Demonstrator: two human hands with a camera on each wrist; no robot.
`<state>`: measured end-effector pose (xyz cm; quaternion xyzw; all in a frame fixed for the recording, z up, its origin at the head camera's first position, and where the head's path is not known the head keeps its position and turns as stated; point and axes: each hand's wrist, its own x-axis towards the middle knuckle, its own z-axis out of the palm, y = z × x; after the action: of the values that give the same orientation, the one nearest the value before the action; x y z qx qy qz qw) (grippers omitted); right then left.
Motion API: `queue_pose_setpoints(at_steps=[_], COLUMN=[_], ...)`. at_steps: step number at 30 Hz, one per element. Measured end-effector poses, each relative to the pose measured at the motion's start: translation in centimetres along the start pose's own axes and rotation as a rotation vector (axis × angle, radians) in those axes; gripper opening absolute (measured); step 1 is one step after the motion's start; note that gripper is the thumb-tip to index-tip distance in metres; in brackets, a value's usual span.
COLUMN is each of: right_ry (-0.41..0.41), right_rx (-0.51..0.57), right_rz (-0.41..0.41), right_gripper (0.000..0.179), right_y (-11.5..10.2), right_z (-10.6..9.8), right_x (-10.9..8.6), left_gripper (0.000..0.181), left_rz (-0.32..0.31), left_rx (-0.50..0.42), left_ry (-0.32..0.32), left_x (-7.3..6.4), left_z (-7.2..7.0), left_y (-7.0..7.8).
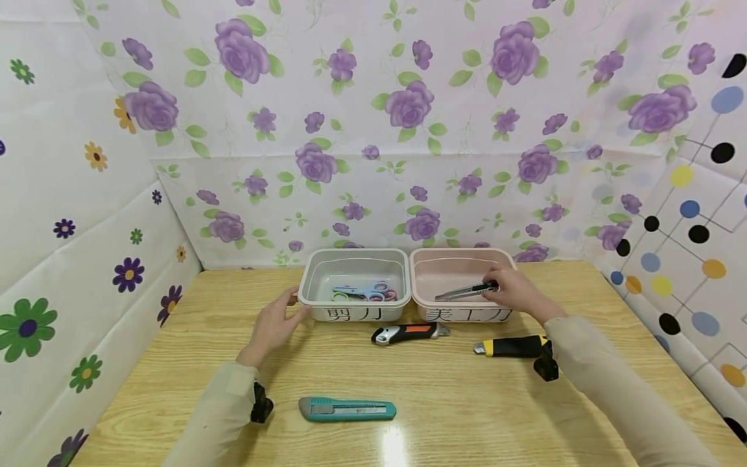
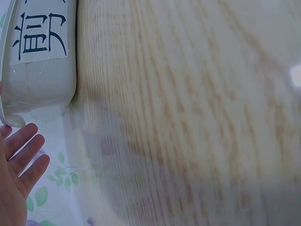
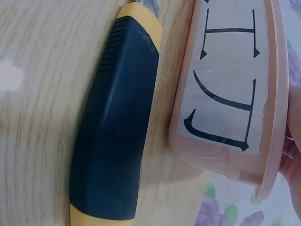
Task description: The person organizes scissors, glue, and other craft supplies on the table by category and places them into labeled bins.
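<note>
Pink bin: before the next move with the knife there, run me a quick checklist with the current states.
1. Right hand gripping the silver-and-black knife: ok.
2. Knife within the pink bin's rim: ok, in the head view.
3. Blade retracted: cannot tell, too small.
4. Left hand away from the knife: ok, at the gray bin's left side.
5. Scissors inside the gray bin: ok.
6. Table free of knives: not ok; teal, orange-and-black and yellow-and-black ones lie there.
</note>
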<state>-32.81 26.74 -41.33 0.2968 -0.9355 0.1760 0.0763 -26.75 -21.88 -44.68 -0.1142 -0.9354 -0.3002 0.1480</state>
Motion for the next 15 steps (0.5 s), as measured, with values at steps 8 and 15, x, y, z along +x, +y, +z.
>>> queue_pose_setpoints(at_steps=[8, 15], right_ry=[-0.017, -0.008], right_rx=[-0.011, -0.021], right_rz=[0.049, 0.068], right_gripper=[0.021, 0.023], right_y=[0.02, 0.2], right_z=[0.1, 0.38], right_x=[0.24, 0.47], left_gripper=[0.053, 0.053], left_rz=[0.01, 0.007], left_rx=[-0.002, -0.004], left_ry=[0.005, 0.0], left_x=[0.05, 0.02], left_z=[-0.02, -0.05], left_y=[-0.03, -0.06])
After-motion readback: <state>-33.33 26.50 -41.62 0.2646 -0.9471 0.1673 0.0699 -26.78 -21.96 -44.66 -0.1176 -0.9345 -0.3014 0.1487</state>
